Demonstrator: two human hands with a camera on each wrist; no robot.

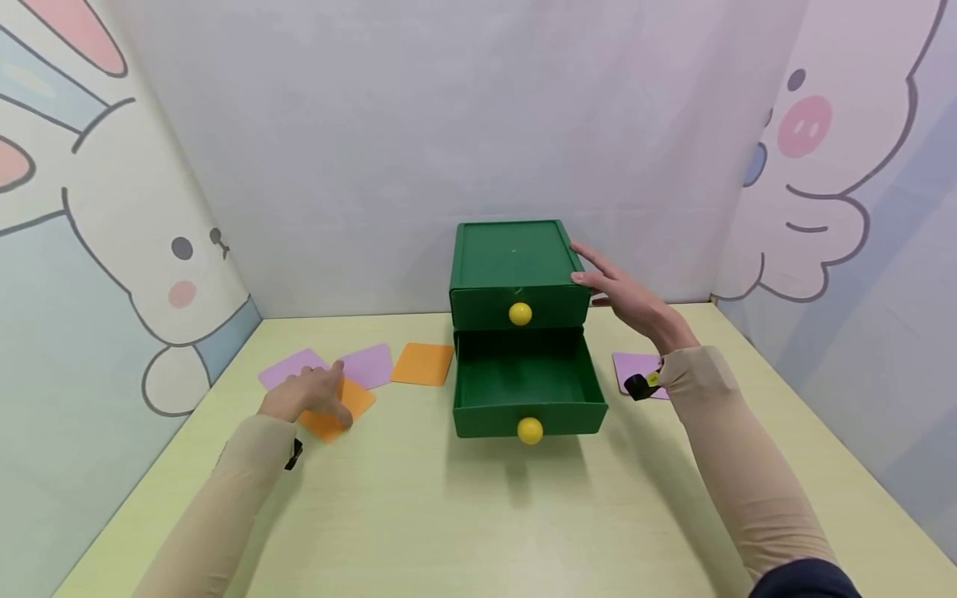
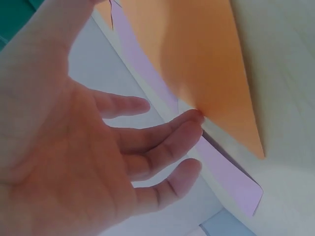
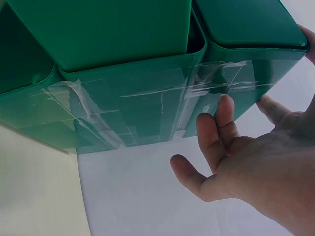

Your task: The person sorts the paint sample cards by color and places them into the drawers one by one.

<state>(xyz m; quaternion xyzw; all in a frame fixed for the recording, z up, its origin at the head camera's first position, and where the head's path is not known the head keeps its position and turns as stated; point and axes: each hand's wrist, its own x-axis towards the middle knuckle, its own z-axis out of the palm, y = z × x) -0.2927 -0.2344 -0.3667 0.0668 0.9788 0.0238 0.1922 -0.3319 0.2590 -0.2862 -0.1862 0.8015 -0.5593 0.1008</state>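
Note:
A green drawer cabinet (image 1: 516, 253) with yellow knobs has its upper drawer (image 1: 478, 309) closed. The lower drawer (image 1: 486, 422) is pulled out, and its inside looks bare. My right hand (image 1: 635, 303) rests against the cabinet's upper right edge, fingers spread; the right wrist view shows clear tape (image 3: 142, 103) along that side. Over an orange card (image 1: 360, 400) at the left is my left hand (image 1: 310, 392). Its fingers are loosely bent, with fingertips at the card's edge in the left wrist view. Whether the thumb touches the card is hidden.
Purple cards (image 1: 371, 365) lie near the left hand, one partly behind it. Another orange card (image 1: 422, 364) lies beside the cabinet's left side. To the right, a purple card (image 1: 626, 365) sits partly behind the right wrist. A pale wall (image 1: 359, 166) closes off the table's back.

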